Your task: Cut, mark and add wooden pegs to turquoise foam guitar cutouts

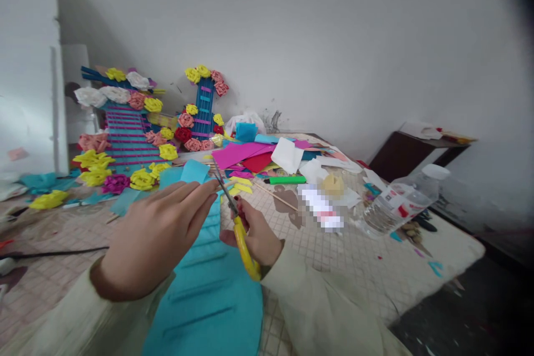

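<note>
Pale sleeves (329, 311) nearest. Right hand (257, 233) grips yellow-handled scissors (238, 231) above turquoise panel (204, 303) on counter (453, 245). Left hand (161, 228): fingers together; can't tell what it pinches. Likely trimming; another snip calls for steadiness.

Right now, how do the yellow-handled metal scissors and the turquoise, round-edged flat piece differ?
Colour: the yellow-handled metal scissors have greyish blades; the turquoise, round-edged flat piece carries dark crosswise stripes.
Size: the scissors are slim; the flat piece is much broader.
Pose: the right hand holds the scissors, blades pointing away; the flat piece runs to the picture's bottom edge.
</note>
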`<state>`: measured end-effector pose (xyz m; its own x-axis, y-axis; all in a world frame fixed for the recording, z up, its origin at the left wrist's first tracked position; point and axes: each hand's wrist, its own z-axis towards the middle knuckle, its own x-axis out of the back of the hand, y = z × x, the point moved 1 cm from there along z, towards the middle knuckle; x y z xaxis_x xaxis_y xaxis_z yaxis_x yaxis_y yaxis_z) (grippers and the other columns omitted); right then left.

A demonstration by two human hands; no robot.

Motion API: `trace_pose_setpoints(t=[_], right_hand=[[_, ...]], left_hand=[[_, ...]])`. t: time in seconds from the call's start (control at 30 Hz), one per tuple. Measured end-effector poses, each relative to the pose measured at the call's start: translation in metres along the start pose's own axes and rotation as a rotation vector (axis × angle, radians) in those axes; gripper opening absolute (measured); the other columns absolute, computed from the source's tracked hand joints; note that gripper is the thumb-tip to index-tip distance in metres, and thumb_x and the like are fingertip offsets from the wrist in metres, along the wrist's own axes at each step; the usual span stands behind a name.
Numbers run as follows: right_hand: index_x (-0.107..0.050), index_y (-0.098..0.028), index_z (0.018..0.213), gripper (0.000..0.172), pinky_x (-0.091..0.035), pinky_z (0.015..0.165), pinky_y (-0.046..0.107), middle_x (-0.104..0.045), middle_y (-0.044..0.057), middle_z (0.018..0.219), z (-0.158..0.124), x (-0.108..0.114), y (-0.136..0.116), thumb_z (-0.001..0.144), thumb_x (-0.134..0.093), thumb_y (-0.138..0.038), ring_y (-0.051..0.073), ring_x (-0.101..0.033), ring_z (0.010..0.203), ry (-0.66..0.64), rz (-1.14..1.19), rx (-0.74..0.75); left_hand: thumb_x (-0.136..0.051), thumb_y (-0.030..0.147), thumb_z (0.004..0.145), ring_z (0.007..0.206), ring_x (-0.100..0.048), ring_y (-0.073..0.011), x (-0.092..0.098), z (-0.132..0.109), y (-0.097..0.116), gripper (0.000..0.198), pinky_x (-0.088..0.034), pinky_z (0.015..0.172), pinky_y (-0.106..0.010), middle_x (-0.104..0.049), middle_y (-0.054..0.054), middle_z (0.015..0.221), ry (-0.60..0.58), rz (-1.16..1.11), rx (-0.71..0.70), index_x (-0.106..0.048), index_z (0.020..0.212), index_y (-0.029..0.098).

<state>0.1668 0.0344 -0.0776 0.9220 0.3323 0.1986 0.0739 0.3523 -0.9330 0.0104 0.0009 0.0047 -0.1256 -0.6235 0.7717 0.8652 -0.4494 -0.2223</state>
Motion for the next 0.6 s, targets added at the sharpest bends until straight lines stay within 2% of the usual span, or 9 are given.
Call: trace_pose_setpoints(t=[0.1, 0.2, 0.3, 0.5, 0.6], right_hand=[[-0.042, -0.019, 0.084, 0.033, -0.030, 0.052, 0.022, -0.037, -0.006, 0.067, 0.0016, 0.0028, 0.0025, 0.065, -0.068, -0.031, 0.009, -0.033, 0.056, 0.024, -0.038, 0.021], [-0.042, -0.019, 0.082, 0.032, -0.030, 0.052, 0.023, -0.038, -0.006, 0.065, 0.0015, 0.0031, 0.0010, 0.067, -0.066, -0.032, 0.009, -0.033, 0.055, 0.004, -0.054, -0.018], [-0.042, -0.019, 0.082, 0.030, -0.030, 0.051, 0.023, -0.038, -0.007, 0.062, 0.0007, 0.0027, -0.0008, 0.068, -0.065, -0.034, 0.009, -0.033, 0.054, -0.021, -0.066, -0.052], [-0.044, -0.019, 0.084, 0.030, -0.030, 0.052, 0.023, -0.038, -0.007, 0.062, 0.0013, 0.0036, 0.0018, 0.069, -0.065, -0.034, 0.009, -0.034, 0.055, -0.052, -0.049, -0.070], [-0.045, -0.019, 0.084, 0.029, -0.030, 0.053, 0.023, -0.037, -0.006, 0.064, 0.0014, 0.0034, 0.0032, 0.070, -0.065, -0.035, 0.009, -0.032, 0.056, -0.062, -0.016, -0.067]], left_hand=[[-0.031, 0.034, 0.090, 0.084, -0.059, -0.0227, -0.0040, 0.0003, 0.0003, 0.032, -0.046, 0.071, -0.036, -0.064, -0.007, 0.087, -0.054, -0.106, 0.057, -0.055, 0.103, 0.017], [-0.027, 0.034, 0.090, 0.088, -0.059, -0.0209, -0.0067, 0.0011, 0.0017, 0.034, -0.048, 0.074, -0.035, -0.063, -0.005, 0.094, -0.165, -0.200, 0.139, -0.053, 0.107, 0.019], [-0.023, 0.035, 0.091, 0.093, -0.061, -0.0222, -0.0072, 0.0020, 0.0028, 0.037, -0.049, 0.075, -0.035, -0.063, -0.005, 0.102, -0.259, -0.185, 0.218, -0.052, 0.110, 0.022], [-0.020, 0.039, 0.090, 0.083, -0.064, -0.0267, -0.0048, 0.0040, 0.0025, 0.041, -0.049, 0.062, -0.038, -0.064, -0.003, 0.103, -0.304, -0.103, 0.254, -0.051, 0.113, 0.025], [-0.021, 0.039, 0.090, 0.083, -0.064, -0.0262, -0.0045, 0.0043, 0.0027, 0.041, -0.049, 0.062, -0.038, -0.064, -0.002, 0.103, -0.315, -0.131, 0.255, -0.052, 0.112, 0.025]])
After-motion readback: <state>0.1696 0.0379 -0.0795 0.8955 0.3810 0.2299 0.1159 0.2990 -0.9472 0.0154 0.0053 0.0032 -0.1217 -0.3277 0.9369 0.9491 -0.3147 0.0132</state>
